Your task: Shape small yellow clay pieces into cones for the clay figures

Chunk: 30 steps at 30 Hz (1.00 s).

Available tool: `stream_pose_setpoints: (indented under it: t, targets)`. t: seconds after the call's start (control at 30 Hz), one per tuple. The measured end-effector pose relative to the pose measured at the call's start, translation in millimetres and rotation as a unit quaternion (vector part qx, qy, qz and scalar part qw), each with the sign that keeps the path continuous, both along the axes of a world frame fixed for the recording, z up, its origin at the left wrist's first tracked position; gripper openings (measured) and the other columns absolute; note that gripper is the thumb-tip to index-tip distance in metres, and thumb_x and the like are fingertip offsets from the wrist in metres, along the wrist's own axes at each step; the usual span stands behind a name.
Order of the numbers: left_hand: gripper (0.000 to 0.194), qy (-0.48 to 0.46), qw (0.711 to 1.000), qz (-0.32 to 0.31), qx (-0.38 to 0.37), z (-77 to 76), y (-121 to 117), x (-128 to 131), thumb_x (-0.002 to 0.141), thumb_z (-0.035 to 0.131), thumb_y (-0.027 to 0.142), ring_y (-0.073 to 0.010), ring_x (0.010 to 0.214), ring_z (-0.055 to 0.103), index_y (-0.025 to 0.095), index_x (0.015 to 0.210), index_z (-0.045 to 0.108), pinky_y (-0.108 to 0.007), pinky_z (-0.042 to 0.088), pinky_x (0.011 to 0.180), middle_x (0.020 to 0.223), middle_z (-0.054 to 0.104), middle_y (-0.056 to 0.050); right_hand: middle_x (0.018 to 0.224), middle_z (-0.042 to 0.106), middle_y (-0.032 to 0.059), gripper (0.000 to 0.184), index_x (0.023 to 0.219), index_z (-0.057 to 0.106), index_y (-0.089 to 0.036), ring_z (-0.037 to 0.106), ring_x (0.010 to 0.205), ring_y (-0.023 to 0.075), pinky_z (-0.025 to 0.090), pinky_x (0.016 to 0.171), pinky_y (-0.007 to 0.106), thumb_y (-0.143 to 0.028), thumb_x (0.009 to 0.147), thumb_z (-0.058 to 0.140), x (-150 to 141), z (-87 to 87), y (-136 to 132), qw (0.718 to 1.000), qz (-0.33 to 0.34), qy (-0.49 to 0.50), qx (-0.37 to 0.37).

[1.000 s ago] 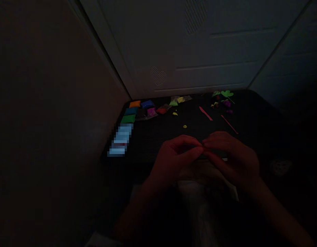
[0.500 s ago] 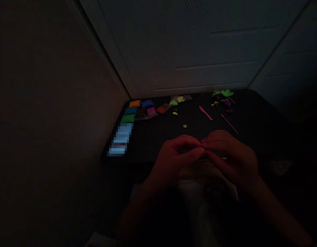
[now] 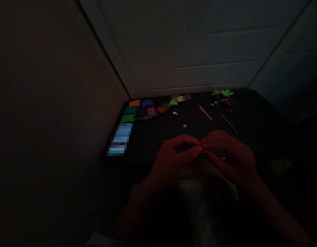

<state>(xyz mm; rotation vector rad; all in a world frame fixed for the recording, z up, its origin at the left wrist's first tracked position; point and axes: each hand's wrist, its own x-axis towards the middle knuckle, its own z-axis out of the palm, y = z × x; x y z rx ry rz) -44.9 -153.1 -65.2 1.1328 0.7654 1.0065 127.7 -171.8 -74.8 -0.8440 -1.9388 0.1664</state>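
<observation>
The scene is very dark. My left hand (image 3: 173,159) and my right hand (image 3: 231,156) meet fingertip to fingertip over the near edge of a dark mat (image 3: 158,137). Both hands are pinched together on something tiny between the fingertips, too small and dim to name. Beyond them a small yellow ball (image 3: 184,126) lies on the mat. Two thin pink modelling tools (image 3: 206,113) lie farther back to the right.
Several small bags of coloured clay (image 3: 140,109) lie at the mat's back left, beside a pale blue packet (image 3: 120,140). Small clay figures with green leaves (image 3: 222,97) stand at the back right. A white panelled door (image 3: 199,51) rises behind the mat.
Both hands have shifted very slightly upward; their pinched fingertips stay together. Nothing else has moved.
</observation>
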Motion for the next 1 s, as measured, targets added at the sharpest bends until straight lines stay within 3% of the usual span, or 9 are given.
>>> stream_pose_setpoints:
  t: [0.37, 0.53, 0.8, 1.0]
  targets:
    - [0.005, 0.009, 1.000, -0.008, 0.005, 0.5, 0.6, -0.7, 0.069, 0.073, 0.021, -0.0115, 0.080, 0.060, 0.020, 0.074, 0.071, -0.023, 0.045, 0.076, 0.080, 0.067, 0.002, 0.090, 0.069, 0.0024, 0.025, 0.100, 0.059, -0.024, 0.065, 0.086, 0.0172, 0.052, 0.074, 0.033, -0.011, 0.079, 0.064, -0.3, -1.8, 0.3, 1.000, -0.016, -0.010, -0.003]
    - [0.004, -0.023, 0.999, -0.024, -0.010, -0.4, 0.3, -0.3, 0.072, 0.072, 0.021, -0.0113, 0.081, 0.062, 0.021, 0.076, 0.071, -0.022, 0.047, 0.075, 0.081, 0.068, 0.002, 0.091, 0.069, 0.0031, 0.028, 0.104, 0.057, -0.024, 0.065, 0.085, 0.0183, 0.052, 0.072, 0.033, -0.016, 0.079, 0.065, 2.1, -3.2, -1.7, 0.998, -0.053, -0.018, -0.001]
    - [0.009, 0.010, 1.000, -0.001, -0.005, 1.5, -0.5, 1.9, 0.068, 0.074, 0.024, -0.0141, 0.080, 0.061, 0.020, 0.076, 0.072, -0.025, 0.046, 0.075, 0.081, 0.068, 0.000, 0.085, 0.070, 0.0020, 0.019, 0.096, 0.060, -0.024, 0.066, 0.081, 0.0176, 0.052, 0.071, 0.033, -0.015, 0.080, 0.063, 1.5, -1.4, -0.3, 0.999, -0.042, -0.014, 0.003]
    - [0.008, 0.031, 0.999, -0.001, 0.011, -0.7, 0.8, 1.9, 0.070, 0.072, 0.025, -0.0152, 0.081, 0.061, 0.018, 0.075, 0.070, -0.026, 0.046, 0.077, 0.081, 0.067, -0.001, 0.085, 0.070, 0.0022, 0.022, 0.098, 0.059, -0.024, 0.065, 0.081, 0.0177, 0.052, 0.069, 0.033, -0.016, 0.079, 0.065, 4.0, -0.5, -2.0, 0.999, -0.047, -0.024, 0.012]
